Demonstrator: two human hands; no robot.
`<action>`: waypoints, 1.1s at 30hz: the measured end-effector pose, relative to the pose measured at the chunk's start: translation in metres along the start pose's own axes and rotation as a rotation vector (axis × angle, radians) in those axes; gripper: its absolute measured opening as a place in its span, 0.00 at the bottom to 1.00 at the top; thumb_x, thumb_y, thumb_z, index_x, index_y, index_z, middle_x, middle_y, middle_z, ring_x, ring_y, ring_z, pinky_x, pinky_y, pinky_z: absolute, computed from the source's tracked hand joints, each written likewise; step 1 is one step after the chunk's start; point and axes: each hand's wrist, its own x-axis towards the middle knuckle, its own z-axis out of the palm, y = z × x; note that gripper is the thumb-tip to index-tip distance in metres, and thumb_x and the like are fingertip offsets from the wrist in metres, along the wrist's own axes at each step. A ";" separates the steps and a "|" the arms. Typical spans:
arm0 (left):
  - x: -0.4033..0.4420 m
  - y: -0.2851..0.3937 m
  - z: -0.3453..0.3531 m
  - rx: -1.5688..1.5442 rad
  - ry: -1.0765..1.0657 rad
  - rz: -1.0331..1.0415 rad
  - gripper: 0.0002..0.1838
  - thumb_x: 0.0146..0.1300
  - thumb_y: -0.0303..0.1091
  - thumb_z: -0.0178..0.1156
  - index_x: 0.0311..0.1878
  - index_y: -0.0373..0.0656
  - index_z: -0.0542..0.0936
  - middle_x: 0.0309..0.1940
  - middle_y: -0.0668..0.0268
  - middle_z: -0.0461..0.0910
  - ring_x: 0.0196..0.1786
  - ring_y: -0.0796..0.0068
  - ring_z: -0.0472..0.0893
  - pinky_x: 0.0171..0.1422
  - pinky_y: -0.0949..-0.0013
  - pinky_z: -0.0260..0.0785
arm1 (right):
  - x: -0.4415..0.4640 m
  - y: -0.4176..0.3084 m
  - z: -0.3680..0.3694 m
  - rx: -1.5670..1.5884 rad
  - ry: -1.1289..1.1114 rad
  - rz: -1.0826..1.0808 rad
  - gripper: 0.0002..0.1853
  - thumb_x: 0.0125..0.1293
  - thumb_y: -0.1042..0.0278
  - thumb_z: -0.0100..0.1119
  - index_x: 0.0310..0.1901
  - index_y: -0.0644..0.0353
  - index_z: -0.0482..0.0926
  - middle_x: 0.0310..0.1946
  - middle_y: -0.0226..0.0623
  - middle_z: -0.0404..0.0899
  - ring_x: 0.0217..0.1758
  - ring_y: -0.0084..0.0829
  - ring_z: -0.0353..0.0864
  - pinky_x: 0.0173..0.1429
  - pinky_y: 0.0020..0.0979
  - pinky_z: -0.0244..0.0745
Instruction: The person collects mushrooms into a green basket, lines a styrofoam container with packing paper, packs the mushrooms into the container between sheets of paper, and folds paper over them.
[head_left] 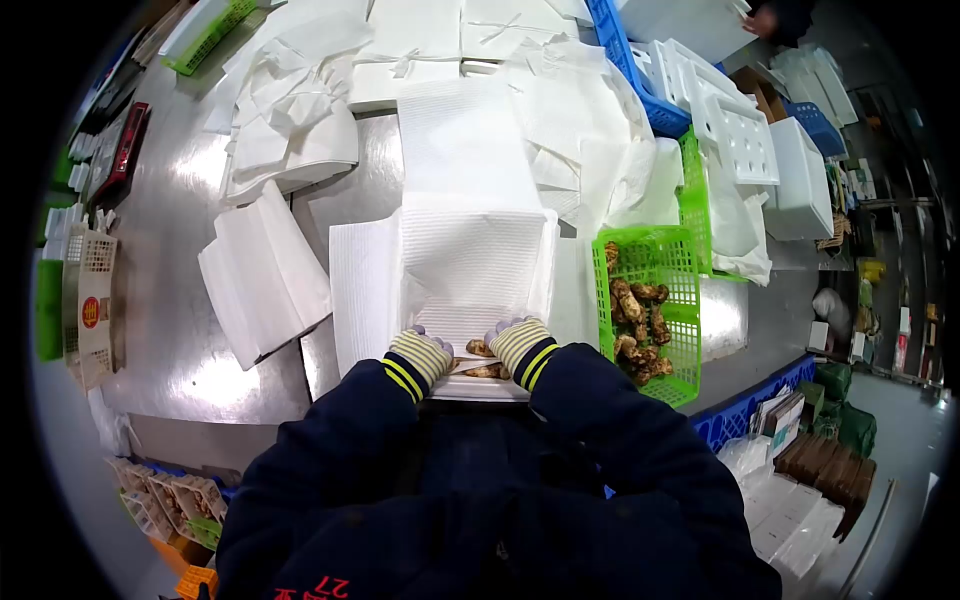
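Note:
In front of me stands a white foam box (545, 260), lined with ribbed white paper (470, 145) that drapes over its far and left sides. Several brown mushrooms (484, 371) lie at its near end, partly covered by a narrow white paper sheet (476, 363). My left hand (422, 356), in a striped knit glove, curls at the sheet's left end. At its right end is my right hand (519, 347), gloved alike, with fingers bent inward. Both hands appear closed on the sheet; their fingertips are partly hidden. More mushrooms (640, 325) lie in a green basket (682, 262) to the right.
Folded white paper (265, 275) lies left on the metal table (200, 360). Paper-covered boxes (410, 35) line the far side. A blue crate (665, 118) and white foam trays (735, 135) stand far right. Another person's hand (762, 21) shows at the top right.

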 end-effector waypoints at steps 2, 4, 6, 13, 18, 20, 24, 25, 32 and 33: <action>0.002 0.001 -0.006 0.020 -0.102 -0.014 0.17 0.52 0.42 0.58 0.42 0.43 0.75 0.36 0.62 0.79 0.43 0.63 0.79 0.58 0.61 0.63 | 0.005 0.001 0.007 -0.004 0.008 0.014 0.11 0.59 0.65 0.49 0.43 0.55 0.74 0.42 0.37 0.77 0.50 0.37 0.75 0.51 0.39 0.69; -0.002 0.000 0.000 0.000 0.034 -0.007 0.17 0.53 0.41 0.58 0.43 0.44 0.74 0.39 0.62 0.78 0.42 0.63 0.79 0.57 0.61 0.64 | 0.005 0.002 0.005 -0.016 0.011 0.014 0.13 0.57 0.66 0.53 0.44 0.55 0.74 0.41 0.37 0.77 0.49 0.38 0.76 0.53 0.39 0.68; -0.001 0.001 -0.014 -0.082 0.170 -0.052 0.16 0.56 0.40 0.55 0.46 0.46 0.71 0.45 0.63 0.76 0.42 0.62 0.78 0.51 0.61 0.68 | 0.008 0.006 0.001 0.037 0.083 0.054 0.13 0.56 0.66 0.54 0.44 0.56 0.75 0.41 0.38 0.78 0.49 0.39 0.76 0.53 0.39 0.69; 0.048 -0.014 -0.036 0.041 -0.061 -0.303 0.14 0.62 0.32 0.44 0.45 0.42 0.76 0.41 0.59 0.79 0.45 0.59 0.79 0.45 0.57 0.70 | 0.053 0.020 -0.012 0.116 0.103 0.312 0.16 0.63 0.69 0.40 0.44 0.59 0.78 0.43 0.43 0.79 0.47 0.40 0.79 0.48 0.40 0.73; 0.047 -0.011 -0.040 0.019 -0.210 -0.217 0.13 0.62 0.33 0.46 0.41 0.43 0.80 0.43 0.60 0.79 0.46 0.61 0.79 0.46 0.60 0.69 | 0.047 0.020 -0.012 0.034 -0.026 0.135 0.15 0.62 0.70 0.43 0.44 0.60 0.79 0.43 0.43 0.79 0.48 0.40 0.79 0.47 0.41 0.74; 0.035 -0.004 -0.041 0.030 -0.157 -0.202 0.13 0.61 0.34 0.46 0.41 0.45 0.80 0.42 0.61 0.79 0.48 0.63 0.78 0.50 0.60 0.68 | 0.027 0.018 -0.024 0.021 -0.027 0.060 0.14 0.62 0.70 0.43 0.44 0.59 0.79 0.44 0.43 0.79 0.48 0.39 0.79 0.47 0.41 0.74; 0.012 -0.001 -0.028 0.044 -0.162 -0.085 0.14 0.63 0.37 0.42 0.45 0.46 0.76 0.43 0.61 0.78 0.51 0.65 0.76 0.61 0.57 0.60 | -0.003 0.018 -0.004 0.006 0.057 -0.102 0.17 0.56 0.50 0.57 0.38 0.56 0.77 0.34 0.36 0.79 0.40 0.36 0.79 0.46 0.40 0.68; 0.011 -0.004 -0.022 0.059 -0.155 -0.014 0.14 0.64 0.37 0.41 0.44 0.46 0.76 0.41 0.59 0.79 0.48 0.63 0.77 0.58 0.57 0.62 | -0.001 0.017 0.004 -0.059 0.024 -0.126 0.19 0.55 0.50 0.57 0.41 0.55 0.76 0.35 0.35 0.79 0.41 0.35 0.78 0.49 0.39 0.67; 0.002 -0.002 -0.021 0.245 -0.191 0.010 0.13 0.62 0.35 0.44 0.41 0.46 0.78 0.37 0.64 0.81 0.44 0.66 0.79 0.54 0.56 0.62 | 0.011 0.001 0.037 -0.013 0.134 0.033 0.12 0.61 0.66 0.43 0.40 0.56 0.77 0.39 0.37 0.80 0.46 0.35 0.78 0.58 0.43 0.62; 0.002 -0.004 -0.016 0.248 -0.167 0.011 0.13 0.61 0.35 0.44 0.40 0.46 0.79 0.37 0.65 0.81 0.44 0.66 0.79 0.55 0.55 0.61 | 0.013 -0.001 0.039 0.012 0.148 0.053 0.12 0.61 0.66 0.43 0.39 0.56 0.78 0.38 0.37 0.80 0.46 0.36 0.78 0.59 0.43 0.61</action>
